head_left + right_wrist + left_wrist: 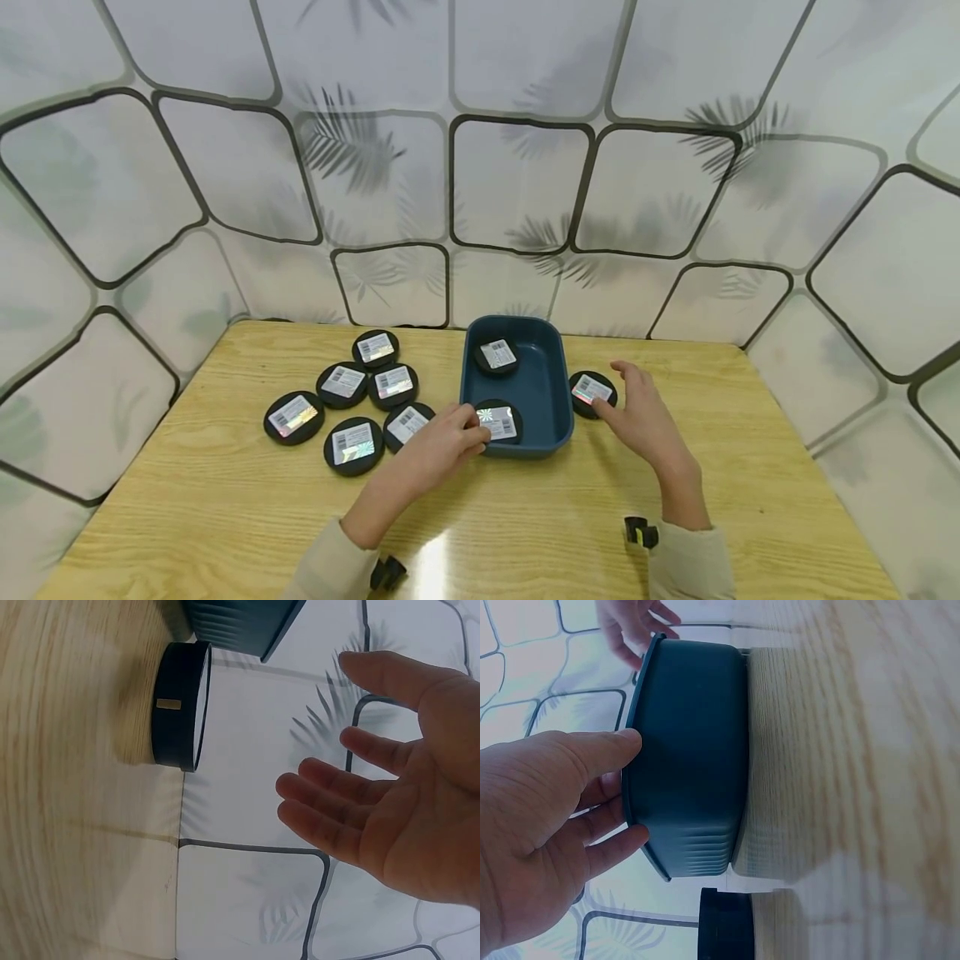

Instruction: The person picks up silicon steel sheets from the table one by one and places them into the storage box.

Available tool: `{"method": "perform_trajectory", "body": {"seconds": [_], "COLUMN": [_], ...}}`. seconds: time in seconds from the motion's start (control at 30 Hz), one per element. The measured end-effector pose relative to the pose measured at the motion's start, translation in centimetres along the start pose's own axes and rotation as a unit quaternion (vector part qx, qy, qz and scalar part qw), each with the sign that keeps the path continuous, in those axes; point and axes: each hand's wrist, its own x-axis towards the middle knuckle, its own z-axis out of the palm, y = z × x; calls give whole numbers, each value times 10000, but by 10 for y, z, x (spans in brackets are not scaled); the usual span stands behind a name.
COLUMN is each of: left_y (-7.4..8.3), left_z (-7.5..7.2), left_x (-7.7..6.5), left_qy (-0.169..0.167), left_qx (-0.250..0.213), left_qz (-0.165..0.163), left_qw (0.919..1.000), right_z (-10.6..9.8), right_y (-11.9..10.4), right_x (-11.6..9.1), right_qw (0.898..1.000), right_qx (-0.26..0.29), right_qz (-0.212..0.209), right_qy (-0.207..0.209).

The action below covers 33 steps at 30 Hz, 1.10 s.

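My left hand (442, 443) is at the front-left corner of a dark blue plastic bin (551, 392). Its fingers reach over the rim beside a round black disc-shaped item (501, 423) with a white label inside. In the left wrist view the thumb lies across the rim and some fingertips are hidden behind it; I cannot tell whether they grip the disc. A second black disc (496, 357) sits at the bin's back left. My right hand (641, 417), fingers spread and holding nothing, hovers beside a labelled black disc (178, 709) standing on the table right of the bin.
Several more labelled black discs (353, 446) lie in a loose group left of the bin. The wooden table (225, 517) ends at a patterned curtain-like backdrop (517, 183) behind and at both sides. Dark straps (641, 532) show at the wrists.
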Motion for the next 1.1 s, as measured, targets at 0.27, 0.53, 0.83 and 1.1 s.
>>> {"method": "perform_trajectory", "body": {"seconds": [0.27, 0.53, 0.83, 1.1], "left_y": [-1, 0, 5, 5], "left_z": [0, 2, -1, 0], "left_x": [-1, -1, 1, 1], "left_qy": [68, 208, 43, -30], "left_qx": [65, 131, 17, 57], "left_qz": [63, 275, 257, 185], "left_qw": [9999, 9993, 9997, 9998], "right_z": [1, 5, 7, 15], "right_y": [6, 15, 21, 23], "right_x": [6, 15, 24, 32], "right_qw": [9994, 9976, 9959, 9955], "right_qx": [-189, -394, -397, -452], "right_qz": [147, 378, 302, 44], "right_qy": [-231, -434, -752, -826]}}
